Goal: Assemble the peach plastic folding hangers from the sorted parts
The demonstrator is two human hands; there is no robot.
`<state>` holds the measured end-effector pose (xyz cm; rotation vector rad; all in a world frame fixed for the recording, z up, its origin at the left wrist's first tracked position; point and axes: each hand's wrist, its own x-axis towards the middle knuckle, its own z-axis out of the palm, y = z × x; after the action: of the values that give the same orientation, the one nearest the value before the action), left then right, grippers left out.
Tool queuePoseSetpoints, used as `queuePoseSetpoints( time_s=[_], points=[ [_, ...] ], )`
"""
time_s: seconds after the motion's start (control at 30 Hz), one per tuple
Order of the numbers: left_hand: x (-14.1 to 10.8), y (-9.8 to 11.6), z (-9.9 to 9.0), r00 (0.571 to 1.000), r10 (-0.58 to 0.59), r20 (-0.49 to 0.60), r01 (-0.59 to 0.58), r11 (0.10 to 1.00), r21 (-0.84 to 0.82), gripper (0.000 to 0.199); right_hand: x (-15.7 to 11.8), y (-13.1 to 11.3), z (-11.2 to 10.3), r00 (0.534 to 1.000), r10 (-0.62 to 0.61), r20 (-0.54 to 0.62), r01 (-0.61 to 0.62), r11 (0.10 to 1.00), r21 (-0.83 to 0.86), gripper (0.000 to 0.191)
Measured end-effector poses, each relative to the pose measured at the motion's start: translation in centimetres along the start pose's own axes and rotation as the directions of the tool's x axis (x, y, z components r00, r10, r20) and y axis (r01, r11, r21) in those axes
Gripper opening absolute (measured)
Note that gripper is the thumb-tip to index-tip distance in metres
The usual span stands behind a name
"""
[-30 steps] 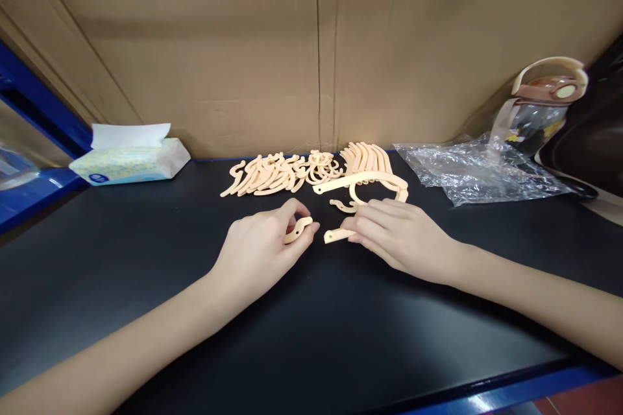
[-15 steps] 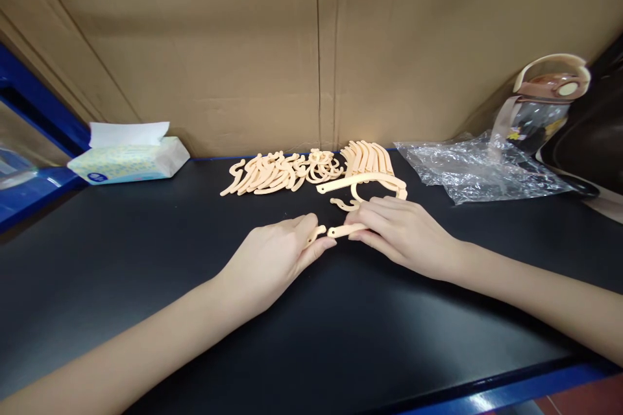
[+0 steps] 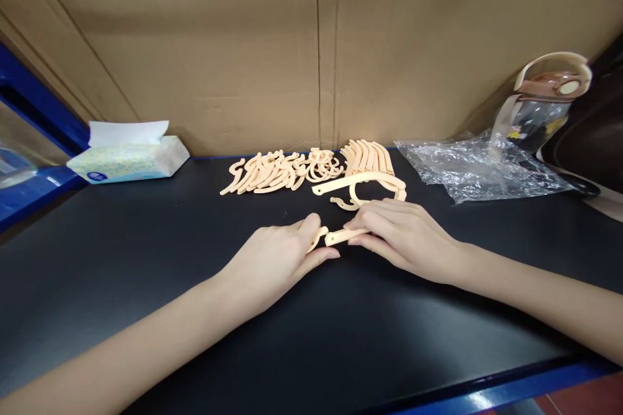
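Observation:
My left hand (image 3: 277, 256) is closed around a small beige plastic piece, probably a hanger part; only its holed end (image 3: 319, 237) shows at the fingertips. In my right hand (image 3: 406, 237) is a beige plastic hanger arm (image 3: 344, 236), its holed tip pointing left, close to the left hand's piece. A second long arm (image 3: 353, 183) with a hole at its left end extends above the right hand and seems joined to the held part, though the fingers hide the link. Beyond those fingers lies a curved hook piece (image 3: 343, 204), partly covered.
Several curved beige pieces (image 3: 267, 172) lie in a heap at the back, beside hook pieces (image 3: 321, 165) and a row of arms (image 3: 368, 157). A tissue pack (image 3: 129, 161) stands back left. Crumpled clear plastic (image 3: 477, 168) and a bottle (image 3: 540, 110) are at right.
The arm in my right hand has shifted slightly left and down, its tip nearer the left hand's piece. The long arm above has also swung a little left. My left thumb has moved slightly down.

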<state>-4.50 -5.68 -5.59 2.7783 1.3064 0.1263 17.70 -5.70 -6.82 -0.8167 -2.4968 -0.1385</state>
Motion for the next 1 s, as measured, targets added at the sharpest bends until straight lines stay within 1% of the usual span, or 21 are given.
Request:
queuePoseSetpoints(
  time_s=[0.13,0.3,0.43,0.57,0.77,1.0],
  points=[
    [0.00,0.10,-0.11,1.000,0.002,-0.002,-0.002,1.000,-0.014,0.035,-0.01,-0.11,0.07,1.000,-0.011,0.004,0.011,1.000,0.000,0.022],
    [-0.12,0.18,-0.20,1.000,0.024,-0.009,-0.024,1.000,-0.003,0.032,0.09,-0.12,0.04,1.000,-0.002,0.007,0.002,1.000,-0.008,0.022],
    [-0.19,-0.01,-0.32,0.997,0.079,-0.002,-0.079,0.997,0.000,0.031,0.21,-0.28,0.00,1.000,-0.028,-0.002,0.028,1.000,-0.006,0.020],
    [-0.22,-0.04,-0.59,0.992,0.121,0.039,-0.122,0.992,0.024,0.031,0.17,-0.47,-0.07,0.999,-0.046,-0.011,0.046,0.999,-0.009,0.020],
    [-0.09,0.14,-0.52,0.991,0.123,0.060,-0.130,0.983,0.131,0.032,0.13,-0.45,-0.23,0.998,-0.055,0.001,0.055,0.998,-0.016,0.022],
    [-0.27,-0.05,-0.23,0.981,0.194,0.001,-0.184,0.930,0.317,0.030,0.25,-0.58,-0.29,0.999,-0.045,0.027,0.046,0.999,-0.021,0.024]
  ],
)
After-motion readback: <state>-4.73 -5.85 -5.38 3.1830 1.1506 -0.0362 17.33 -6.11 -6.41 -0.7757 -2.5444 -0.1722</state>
